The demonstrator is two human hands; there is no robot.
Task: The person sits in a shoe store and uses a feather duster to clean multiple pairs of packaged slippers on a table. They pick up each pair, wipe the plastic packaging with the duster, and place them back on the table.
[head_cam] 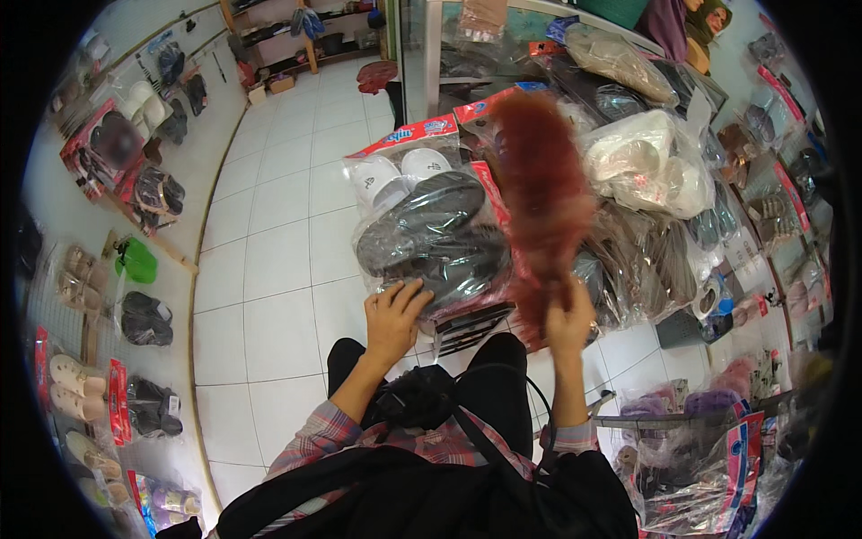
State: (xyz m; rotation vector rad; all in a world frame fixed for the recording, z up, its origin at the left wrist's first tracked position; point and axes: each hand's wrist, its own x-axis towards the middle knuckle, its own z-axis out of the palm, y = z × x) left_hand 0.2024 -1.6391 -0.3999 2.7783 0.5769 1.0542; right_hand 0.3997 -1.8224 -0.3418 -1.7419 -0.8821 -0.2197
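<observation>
My right hand (570, 320) grips the lower end of a reddish-brown feather duster (542, 175), which is blurred by motion. The duster's head is raised over the middle of a heap of plastic-wrapped footwear. My left hand (396, 316) lies on the near edge of a clear bag of dark slippers (421, 219), fingers apart. White clog-style sandals (377, 182) with dark marks sit behind these slippers, under a red header card. Right of the duster, a bagged pair of white footwear (646, 165) rests on top of more wrapped pairs.
Sandals in bags (145, 320) hang along the left wall. At the lower right stands a rack of bagged footwear (687, 465), and a dark grey basket (680, 330) is below the heap's right side. White floor tiles (276, 269) run towards wooden shelves (323, 40) at the back.
</observation>
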